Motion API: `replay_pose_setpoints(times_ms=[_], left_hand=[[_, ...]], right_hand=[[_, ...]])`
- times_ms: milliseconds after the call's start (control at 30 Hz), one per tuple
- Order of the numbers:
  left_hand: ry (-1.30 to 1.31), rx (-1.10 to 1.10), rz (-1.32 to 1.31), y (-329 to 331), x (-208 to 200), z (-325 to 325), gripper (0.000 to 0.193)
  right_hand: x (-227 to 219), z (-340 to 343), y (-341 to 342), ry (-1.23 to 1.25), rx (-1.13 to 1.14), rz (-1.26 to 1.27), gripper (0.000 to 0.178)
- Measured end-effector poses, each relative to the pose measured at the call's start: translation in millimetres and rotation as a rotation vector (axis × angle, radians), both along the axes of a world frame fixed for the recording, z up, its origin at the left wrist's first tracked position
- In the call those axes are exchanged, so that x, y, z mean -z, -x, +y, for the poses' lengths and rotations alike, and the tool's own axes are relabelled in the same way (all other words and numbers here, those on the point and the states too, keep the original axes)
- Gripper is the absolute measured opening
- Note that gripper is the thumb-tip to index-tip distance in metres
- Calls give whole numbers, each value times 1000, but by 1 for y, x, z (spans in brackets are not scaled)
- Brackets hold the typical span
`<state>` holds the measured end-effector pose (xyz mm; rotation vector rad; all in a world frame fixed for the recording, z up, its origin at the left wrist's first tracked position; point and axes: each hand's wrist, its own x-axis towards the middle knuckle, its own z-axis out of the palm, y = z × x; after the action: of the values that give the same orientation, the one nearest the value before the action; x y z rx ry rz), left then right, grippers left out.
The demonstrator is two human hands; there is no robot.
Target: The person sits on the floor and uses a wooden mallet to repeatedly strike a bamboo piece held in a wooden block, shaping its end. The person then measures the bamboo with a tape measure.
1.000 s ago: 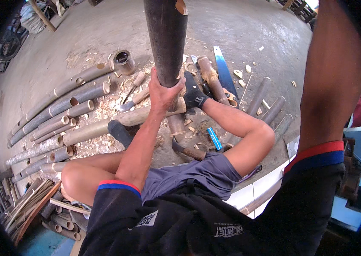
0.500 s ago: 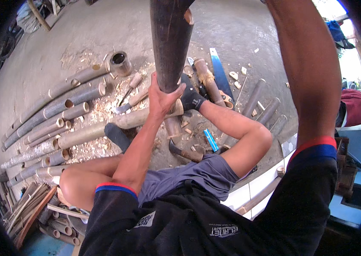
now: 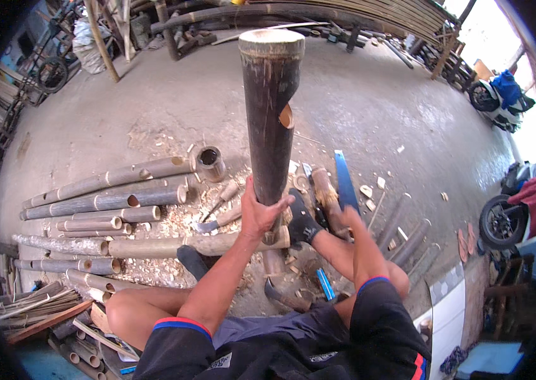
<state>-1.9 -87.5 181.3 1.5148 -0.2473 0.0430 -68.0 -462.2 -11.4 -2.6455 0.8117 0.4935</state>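
Observation:
My left hand [image 3: 260, 212] is wrapped round the lower part of a dark bamboo tube [image 3: 267, 120], which stands upright before me. The tube has a pale cut top and a notch in its right side. Down at the handle end of a hand saw [image 3: 344, 177] is my right hand [image 3: 353, 223]; its fingers are blurred and partly hidden, so its grip is unclear. Just left of the saw lies a short, roughly shaved bamboo piece [image 3: 326, 193]. A pale bamboo pole [image 3: 173, 246] runs across the floor behind my left forearm.
Notched bamboo tubes [image 3: 109, 179] lie at left, near a dark cup-like bamboo piece [image 3: 210, 163] and a hooked knife [image 3: 217, 220]. Another curved blade [image 3: 284, 294] and a blue box [image 3: 325, 284] are by my lap. Wood chips litter the floor. A motorbike [image 3: 509, 218] stands at right.
My right arm has come down from its raised position to the saw's handle end. The tube's top, outside the picture before, now shows as my view has tilted up. My left hand keeps its hold.

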Motion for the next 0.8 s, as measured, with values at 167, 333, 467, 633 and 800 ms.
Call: replay_pose_setpoints(times_ms=[167, 333, 467, 633, 800], left_hand=[[-43, -69, -63, 2, 13, 12, 83], [-55, 90, 0, -9, 10, 28, 92], [137, 75, -50, -17, -53, 14, 83], [121, -49, -35, -34, -54, -1, 62], [107, -102, -112, -43, -49, -5, 63]], right_hand=[[17, 69, 15, 22, 73, 1, 76], [-17, 72, 0, 108, 134, -70, 74], [-88, 39, 1, 83, 75, -210, 71], [-282, 71, -33, 2, -40, -844, 74], [-490, 132, -32, 265, -409, -1284, 71]])
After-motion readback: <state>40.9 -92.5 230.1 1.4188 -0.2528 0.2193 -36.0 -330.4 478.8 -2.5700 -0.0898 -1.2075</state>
